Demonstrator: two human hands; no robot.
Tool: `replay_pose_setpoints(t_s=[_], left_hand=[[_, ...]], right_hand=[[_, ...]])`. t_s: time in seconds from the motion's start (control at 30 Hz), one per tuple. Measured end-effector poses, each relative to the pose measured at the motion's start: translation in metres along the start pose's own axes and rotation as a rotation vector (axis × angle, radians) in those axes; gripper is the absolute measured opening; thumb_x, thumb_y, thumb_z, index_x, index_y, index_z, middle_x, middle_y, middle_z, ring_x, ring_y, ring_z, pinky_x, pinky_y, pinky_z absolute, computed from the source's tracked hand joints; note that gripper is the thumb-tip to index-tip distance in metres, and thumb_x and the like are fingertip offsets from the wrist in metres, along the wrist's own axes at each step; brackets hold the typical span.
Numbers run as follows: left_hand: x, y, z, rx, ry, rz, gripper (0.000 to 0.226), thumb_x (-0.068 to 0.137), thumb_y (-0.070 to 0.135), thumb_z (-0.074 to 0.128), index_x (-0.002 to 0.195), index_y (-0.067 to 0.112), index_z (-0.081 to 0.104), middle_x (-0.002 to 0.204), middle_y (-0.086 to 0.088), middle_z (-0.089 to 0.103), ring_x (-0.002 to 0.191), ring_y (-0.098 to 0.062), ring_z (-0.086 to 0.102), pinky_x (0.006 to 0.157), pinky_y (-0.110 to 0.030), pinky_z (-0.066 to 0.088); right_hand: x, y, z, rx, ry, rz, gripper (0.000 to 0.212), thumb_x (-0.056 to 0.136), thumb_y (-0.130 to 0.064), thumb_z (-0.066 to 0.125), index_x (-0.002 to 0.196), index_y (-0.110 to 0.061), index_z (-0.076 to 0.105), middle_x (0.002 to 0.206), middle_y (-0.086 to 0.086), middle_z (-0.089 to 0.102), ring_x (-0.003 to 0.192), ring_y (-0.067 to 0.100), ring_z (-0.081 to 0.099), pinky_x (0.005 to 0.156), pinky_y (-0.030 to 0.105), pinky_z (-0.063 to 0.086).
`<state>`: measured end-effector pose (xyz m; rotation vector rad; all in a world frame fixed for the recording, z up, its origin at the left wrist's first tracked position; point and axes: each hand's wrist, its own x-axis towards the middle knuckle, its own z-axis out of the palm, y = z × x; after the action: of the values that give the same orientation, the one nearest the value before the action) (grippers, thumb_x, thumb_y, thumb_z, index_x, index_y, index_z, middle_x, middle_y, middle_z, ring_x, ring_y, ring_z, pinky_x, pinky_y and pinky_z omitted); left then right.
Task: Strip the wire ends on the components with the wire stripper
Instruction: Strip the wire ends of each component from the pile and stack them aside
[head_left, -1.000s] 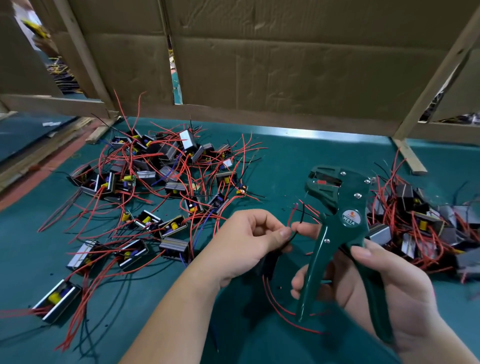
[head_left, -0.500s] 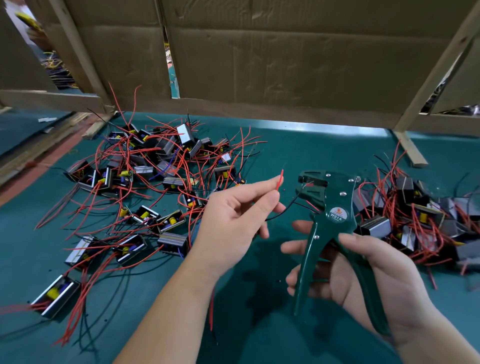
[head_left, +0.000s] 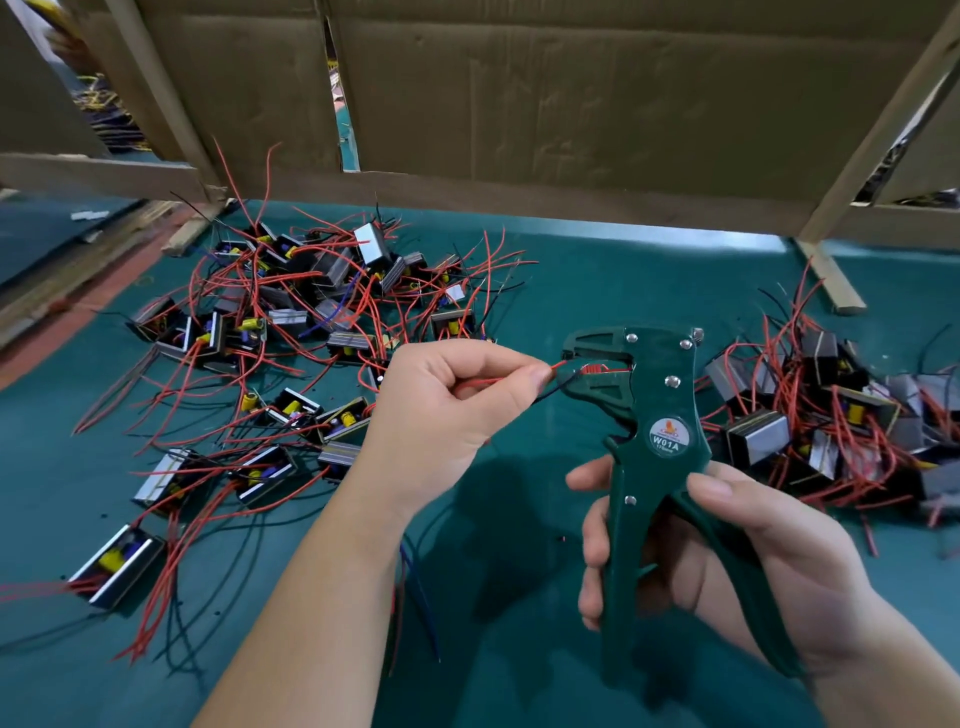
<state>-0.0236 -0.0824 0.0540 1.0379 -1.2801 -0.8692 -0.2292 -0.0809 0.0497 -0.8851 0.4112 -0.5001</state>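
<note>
Nearest, the right hand (head_left: 774, 556) wraps both handles of the wire stripper (head_left: 660, 358), thumb over the rear one; the handles are spread, not squeezed. The tool stands upright, its long axis running up and away, its mouth facing left. Left of that mouth, the left hand (head_left: 441, 415) pinches a red wire (head_left: 557, 365) that lies crosswise, tip just inside the jaws; a black wire (head_left: 551, 391) runs beneath. The feed is therefore sideways, and the left hand makes it. The stripper's round label reads W01A. Farther left lies a heap of components (head_left: 322, 322); another heap (head_left: 810, 415) sits right of the stripper.
</note>
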Motion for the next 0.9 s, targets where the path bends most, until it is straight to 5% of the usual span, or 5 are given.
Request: replay_pose_setpoints(t_s=[0.1,0.17,0.23,0.37,0.9], left_hand=[[0.0,0.001,-0.003,-0.005,-0.005,-0.038,0.015,0.079,0.006,0.07,0.069,0.016,0.074,0.04,0.015,0.048,0.037,0.004,0.038,0.043,-0.005,0.028],[0.0,0.001,-0.006,0.009,-0.005,-0.073,0.013,0.076,0.016,0.069,0.065,0.02,0.075,0.038,0.013,0.042,0.038,0.001,0.03,0.041,-0.01,0.025],[0.0,0.002,-0.008,0.017,-0.011,-0.089,0.014,0.074,0.017,0.069,0.062,0.021,0.074,0.039,0.012,0.042,0.038,0.0,0.029,0.041,-0.01,0.025],[0.0,0.003,-0.013,0.047,-0.055,-0.076,0.015,0.074,0.013,0.072,0.061,0.02,0.072,0.042,0.013,0.045,0.039,0.001,0.029,0.043,-0.008,0.025],[-0.001,0.004,-0.028,0.233,-0.214,-0.038,0.013,0.08,0.012,0.07,0.073,0.024,0.071,0.056,0.017,0.062,0.049,0.007,0.046,0.052,-0.004,0.034]], right_hand=[[0.003,-0.001,0.004,0.001,0.059,0.01,0.057,0.073,-0.039,0.077,0.108,0.003,0.064,0.084,0.026,0.063,0.073,0.044,0.063,0.065,0.046,0.052],[0.011,0.0,-0.002,-0.068,0.172,0.013,0.033,0.094,-0.02,0.059,0.08,0.007,0.071,0.068,0.021,0.066,0.061,0.03,0.067,0.059,0.028,0.053],[0.008,0.001,-0.003,-0.272,0.337,0.046,0.069,0.103,-0.001,0.033,0.041,0.002,0.062,0.043,0.009,0.059,0.041,0.008,0.061,0.047,0.009,0.044],[0.005,0.0,0.008,-0.069,0.085,0.06,0.048,0.077,-0.044,0.075,0.095,0.0,0.066,0.075,0.024,0.062,0.065,0.04,0.065,0.057,0.037,0.053],[0.001,0.006,-0.002,-0.222,0.138,0.103,0.057,0.068,-0.056,0.078,0.092,-0.006,0.067,0.075,0.023,0.062,0.062,0.04,0.064,0.056,0.038,0.052]])
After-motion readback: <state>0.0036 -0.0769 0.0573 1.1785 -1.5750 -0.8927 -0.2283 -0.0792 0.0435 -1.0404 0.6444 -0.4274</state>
